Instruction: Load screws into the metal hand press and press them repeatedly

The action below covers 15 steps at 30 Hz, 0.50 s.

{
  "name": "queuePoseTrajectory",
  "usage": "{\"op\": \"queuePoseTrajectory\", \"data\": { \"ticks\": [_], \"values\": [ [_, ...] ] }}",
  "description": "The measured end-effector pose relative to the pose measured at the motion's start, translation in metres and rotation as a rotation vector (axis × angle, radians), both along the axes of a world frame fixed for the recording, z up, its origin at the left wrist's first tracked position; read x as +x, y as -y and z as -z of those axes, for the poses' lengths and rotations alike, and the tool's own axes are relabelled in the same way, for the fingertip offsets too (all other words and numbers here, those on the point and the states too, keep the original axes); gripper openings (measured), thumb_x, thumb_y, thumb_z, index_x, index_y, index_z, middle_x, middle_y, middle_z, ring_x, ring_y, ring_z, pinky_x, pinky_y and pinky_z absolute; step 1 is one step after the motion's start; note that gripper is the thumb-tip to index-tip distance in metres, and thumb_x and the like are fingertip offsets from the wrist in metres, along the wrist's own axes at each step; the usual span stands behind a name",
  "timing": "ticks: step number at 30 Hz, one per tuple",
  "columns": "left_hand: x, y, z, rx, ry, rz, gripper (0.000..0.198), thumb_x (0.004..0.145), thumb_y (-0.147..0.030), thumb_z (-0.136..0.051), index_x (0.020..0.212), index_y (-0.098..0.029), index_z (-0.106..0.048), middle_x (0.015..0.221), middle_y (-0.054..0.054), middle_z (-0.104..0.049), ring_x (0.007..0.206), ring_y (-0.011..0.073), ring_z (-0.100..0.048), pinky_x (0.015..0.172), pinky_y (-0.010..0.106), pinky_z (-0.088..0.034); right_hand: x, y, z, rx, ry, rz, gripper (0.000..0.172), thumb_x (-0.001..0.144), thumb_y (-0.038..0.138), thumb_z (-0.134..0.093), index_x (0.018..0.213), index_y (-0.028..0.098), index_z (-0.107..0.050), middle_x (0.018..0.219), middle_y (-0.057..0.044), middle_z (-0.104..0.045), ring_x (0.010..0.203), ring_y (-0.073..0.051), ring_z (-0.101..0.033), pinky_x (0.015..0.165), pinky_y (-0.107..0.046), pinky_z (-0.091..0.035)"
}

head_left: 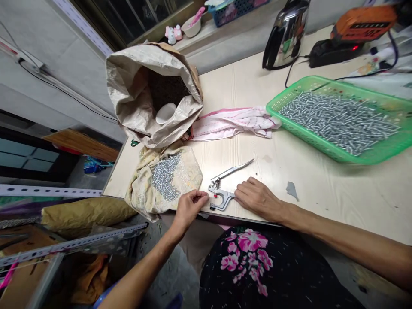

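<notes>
Silver hand pliers (pixel 225 199), like snap-fastener pliers with a spring and a small red part at the jaw, lie near the table's front edge. Their upper handle slants away to the upper right, spread from the lower one. My right hand (pixel 257 198) is closed around the end of the lower handle. Just left of the jaw, my left hand (pixel 189 208) pinches thumb and finger together; whatever is between them is too small to make out. Beyond it, a heap of small silver metal pins (pixel 165 177) rests on a crumpled yellowish cloth (pixel 189 167).
A green basket (pixel 322 148) full of similar pins stands at the right. An open sack (pixel 128 81) with a white scoop-like dish (pixel 165 113) sits at the back left, beside a pink-striped towel (pixel 231 124). Farther back are a kettle (pixel 286 36) and an orange battery (pixel 363 25) on a charger.
</notes>
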State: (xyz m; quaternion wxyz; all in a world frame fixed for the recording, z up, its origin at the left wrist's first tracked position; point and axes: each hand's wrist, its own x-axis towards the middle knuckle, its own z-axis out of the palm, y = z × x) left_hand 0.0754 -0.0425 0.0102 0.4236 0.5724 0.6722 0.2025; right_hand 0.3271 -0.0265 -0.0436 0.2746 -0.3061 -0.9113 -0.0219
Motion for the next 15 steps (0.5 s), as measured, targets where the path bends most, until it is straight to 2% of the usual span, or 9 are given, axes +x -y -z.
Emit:
{"op": "queuePoseTrajectory", "data": {
  "ticks": [4, 9, 15],
  "values": [
    [0.011, 0.011, 0.009, -0.083, 0.108, -0.099, 0.031, 0.072, -0.042, -0.070, 0.078, -0.012, -0.071, 0.073, 0.005, -0.070, 0.066, 0.0153, -0.060, 0.062, 0.024, -0.044, 0.001, 0.004, -0.002, 0.076, -0.017, -0.013, 0.026, 0.092, 0.006, -0.042, 0.070, 0.018, -0.049, 0.066, 0.000, -0.047, 0.063, -0.015, -0.034, 0.064, -0.032, -0.025],
    [0.015, 0.011, 0.004, -0.138, 0.101, -0.100, 0.031, 0.069, -0.043, -0.071, 0.072, -0.013, -0.070, 0.070, 0.005, -0.068, 0.065, 0.0147, -0.058, 0.062, 0.024, -0.042, 0.001, 0.005, -0.007, 0.103, -0.025, -0.007, 0.028, 0.092, 0.005, -0.041, 0.069, 0.018, -0.048, 0.065, 0.001, -0.046, 0.062, -0.014, -0.034, 0.063, -0.032, -0.025],
    [0.018, 0.004, 0.008, -0.214, 0.096, -0.141, 0.038, 0.060, -0.047, -0.074, 0.073, -0.012, -0.069, 0.065, 0.003, -0.065, 0.059, 0.0125, -0.053, 0.058, 0.023, -0.039, 0.001, 0.005, -0.002, 0.084, -0.009, -0.002, 0.026, 0.091, 0.003, -0.042, 0.070, 0.018, -0.048, 0.067, 0.000, -0.047, 0.062, -0.014, -0.035, 0.063, -0.032, -0.025]
  ]
}}
